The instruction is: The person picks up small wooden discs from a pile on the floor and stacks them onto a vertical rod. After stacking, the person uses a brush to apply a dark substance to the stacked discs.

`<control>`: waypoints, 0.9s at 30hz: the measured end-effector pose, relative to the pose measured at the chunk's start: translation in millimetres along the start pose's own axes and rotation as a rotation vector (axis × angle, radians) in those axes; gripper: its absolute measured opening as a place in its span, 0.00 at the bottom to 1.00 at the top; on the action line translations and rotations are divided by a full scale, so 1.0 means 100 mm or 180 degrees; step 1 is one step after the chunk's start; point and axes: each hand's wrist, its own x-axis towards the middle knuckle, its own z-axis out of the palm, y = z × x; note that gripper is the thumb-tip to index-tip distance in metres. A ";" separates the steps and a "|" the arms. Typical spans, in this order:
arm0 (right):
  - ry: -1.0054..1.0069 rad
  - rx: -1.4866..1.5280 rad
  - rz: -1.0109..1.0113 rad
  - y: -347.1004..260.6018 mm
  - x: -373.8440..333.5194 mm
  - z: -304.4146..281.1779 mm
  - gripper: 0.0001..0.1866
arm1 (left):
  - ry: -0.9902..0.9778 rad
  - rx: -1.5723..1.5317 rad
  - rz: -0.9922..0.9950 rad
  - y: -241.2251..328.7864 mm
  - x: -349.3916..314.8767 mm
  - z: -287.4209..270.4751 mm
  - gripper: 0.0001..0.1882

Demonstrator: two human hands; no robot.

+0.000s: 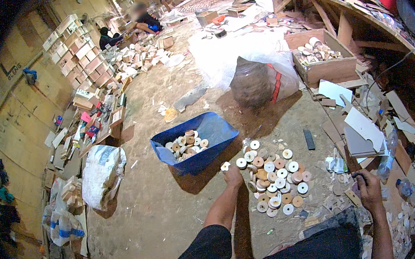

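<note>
Head view has the left hand's [233,176] fingers pinching a pale disc [225,166] between blue bin [206,160] and disc pile [280,173], apparently mid-transfer, next needing controlled release; the right hand's [369,188] grip is unclear.

Disc pile [276,176] on the floor [142,234], right of the tub [195,165] — more discs [189,141] inside it, a crate [331,72] farther back right

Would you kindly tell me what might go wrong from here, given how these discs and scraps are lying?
1. The left hand seems to pinch a pale piece at the fingertips, so it might slip and drop.
2. The holed discs are loosely heaped on the floor; a nudge could scatter some.
3. Scraps lie around the right hand, so it might get scraped.
</note>
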 end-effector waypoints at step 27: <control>0.0442 -0.0138 -0.0130 0.05 -0.07 -0.01 0.09 | 0.0261 -0.0042 0.0676 -0.09 -0.17 -0.06 0.13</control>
